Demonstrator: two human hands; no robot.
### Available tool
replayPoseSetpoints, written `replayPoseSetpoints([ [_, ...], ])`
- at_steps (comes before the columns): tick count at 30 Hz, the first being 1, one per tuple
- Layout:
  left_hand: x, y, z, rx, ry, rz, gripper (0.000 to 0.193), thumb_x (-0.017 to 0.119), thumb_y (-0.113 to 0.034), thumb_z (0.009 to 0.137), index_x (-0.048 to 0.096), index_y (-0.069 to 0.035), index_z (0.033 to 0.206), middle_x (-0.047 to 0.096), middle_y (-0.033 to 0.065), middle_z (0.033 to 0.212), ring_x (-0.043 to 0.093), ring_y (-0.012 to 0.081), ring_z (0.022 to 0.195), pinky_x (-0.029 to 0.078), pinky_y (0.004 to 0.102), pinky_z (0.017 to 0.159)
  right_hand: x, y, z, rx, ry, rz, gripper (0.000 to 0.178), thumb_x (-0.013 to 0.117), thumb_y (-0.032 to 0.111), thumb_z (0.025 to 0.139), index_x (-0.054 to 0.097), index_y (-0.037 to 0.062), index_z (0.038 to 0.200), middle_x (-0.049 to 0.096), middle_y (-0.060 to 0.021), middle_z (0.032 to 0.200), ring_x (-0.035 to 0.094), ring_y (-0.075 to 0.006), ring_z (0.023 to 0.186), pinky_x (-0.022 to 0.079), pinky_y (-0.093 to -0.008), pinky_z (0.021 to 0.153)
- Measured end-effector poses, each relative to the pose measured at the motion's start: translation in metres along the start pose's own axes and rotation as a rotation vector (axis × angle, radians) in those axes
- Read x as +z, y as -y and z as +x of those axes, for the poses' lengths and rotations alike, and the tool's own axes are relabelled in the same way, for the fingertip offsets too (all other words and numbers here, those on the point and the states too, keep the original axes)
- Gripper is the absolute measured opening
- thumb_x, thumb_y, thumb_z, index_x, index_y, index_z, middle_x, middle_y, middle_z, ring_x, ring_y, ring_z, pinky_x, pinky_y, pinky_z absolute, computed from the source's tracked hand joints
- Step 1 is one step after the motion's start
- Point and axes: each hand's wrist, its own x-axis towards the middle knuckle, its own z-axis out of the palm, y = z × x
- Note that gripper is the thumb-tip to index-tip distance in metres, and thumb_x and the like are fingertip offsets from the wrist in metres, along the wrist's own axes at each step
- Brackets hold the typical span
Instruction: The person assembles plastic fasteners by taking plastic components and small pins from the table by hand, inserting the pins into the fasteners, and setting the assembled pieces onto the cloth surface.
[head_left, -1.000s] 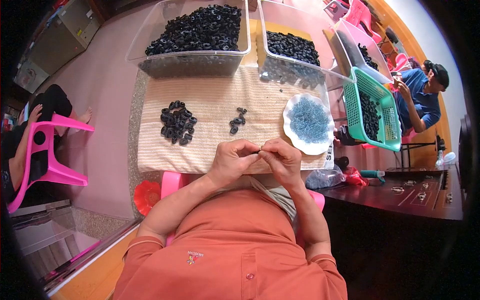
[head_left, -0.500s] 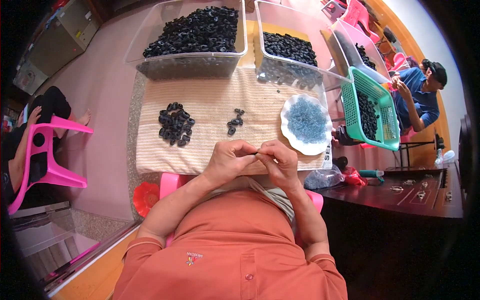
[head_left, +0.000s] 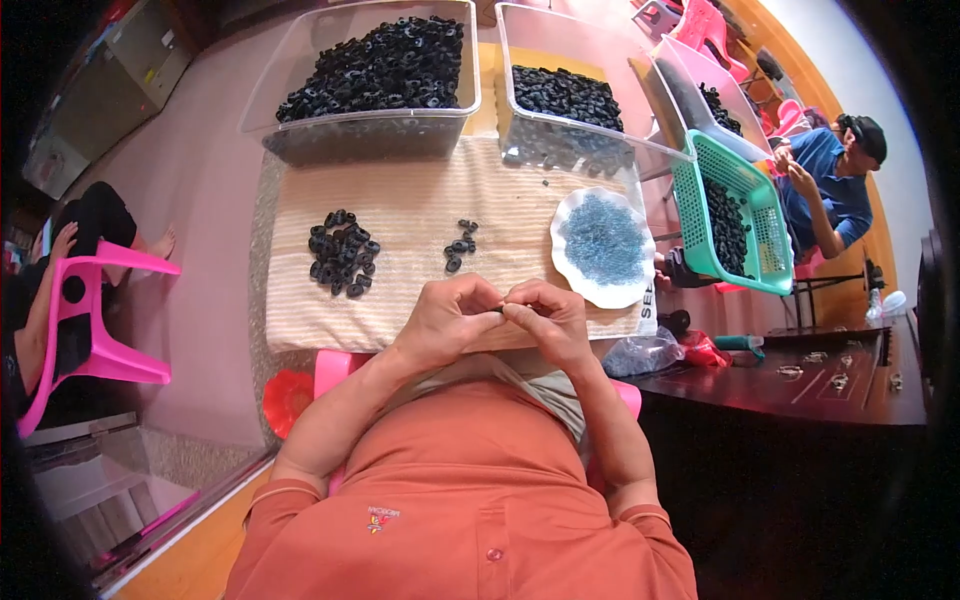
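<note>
My left hand [head_left: 445, 318] and my right hand [head_left: 550, 318] meet at the table's near edge, fingertips pinched together. Between them is a small black part [head_left: 499, 309], mostly hidden by the fingers. Just beyond my hands lies a small group of black ring-like parts [head_left: 461, 246] on the striped cloth [head_left: 400, 210]. A larger heap of similar black parts [head_left: 342, 256] lies to the left. To the right, a white scalloped plate [head_left: 563, 272] holds a mound of tiny clear-blue pieces [head_left: 603, 238].
Two clear bins [head_left: 375, 138] [head_left: 570, 150] of black parts stand at the far edge. Right of them are another clear bin [head_left: 742, 140] and a green basket [head_left: 700, 215]. A dark tabletop [head_left: 780, 395] lies at right. A person [head_left: 840, 190] works beyond; another sits at left by a pink chair [head_left: 95, 300].
The whole view has shifted slightly, moving the table things a little left. My fingertips have shifted slightly around the small part and still pinch together.
</note>
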Motion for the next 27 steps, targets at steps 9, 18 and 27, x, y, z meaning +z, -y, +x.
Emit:
replayPoseSetpoints([
  [9, 0.0, 0.015, 0.008, 0.005, -0.055, -0.15, 0.03, 0.079, -0.001, 0.089, 0.066, 0.0, 0.116, 0.073, 0.0062, 0.103, 0.071, 0.0114, 0.095, 0.059, 0.0271, 0.085, 0.011, 0.009, -0.002, -0.522, -0.045, -0.53, 0.03, 0.065, -0.013, 0.091, 0.067, -0.0011, 0.119, 0.066, -0.0176, 0.108, 0.067, -0.0268, 0.091, 0.053, -0.0319, 0.075],
  [18, 0.006, 0.009, 0.001, -0.021, -0.032, -0.286, 0.028, 0.078, 0.002, 0.09, 0.065, 0.001, 0.114, 0.074, 0.0068, 0.103, 0.071, 0.0123, 0.094, 0.059, 0.0277, 0.084, 0.018, 0.012, -0.006, -0.748, -0.053, -0.916, 0.042, 0.078, 0.0, 0.08, 0.063, -0.0041, 0.119, 0.065, -0.018, 0.104, 0.067, -0.0362, 0.09, 0.057, -0.0435, 0.074],
  [27, 0.009, 0.009, 0.0, -0.05, -0.042, -0.263, 0.021, 0.076, 0.002, 0.091, 0.066, 0.001, 0.11, 0.074, 0.0063, 0.1, 0.07, 0.0109, 0.09, 0.059, 0.026, 0.081, 0.018, 0.008, -0.011, -0.771, -0.059, -0.868, 0.037, 0.07, -0.002, 0.079, 0.064, -0.0036, 0.116, 0.066, -0.0155, 0.099, 0.065, -0.0294, 0.08, 0.055, -0.0375, 0.065],
])
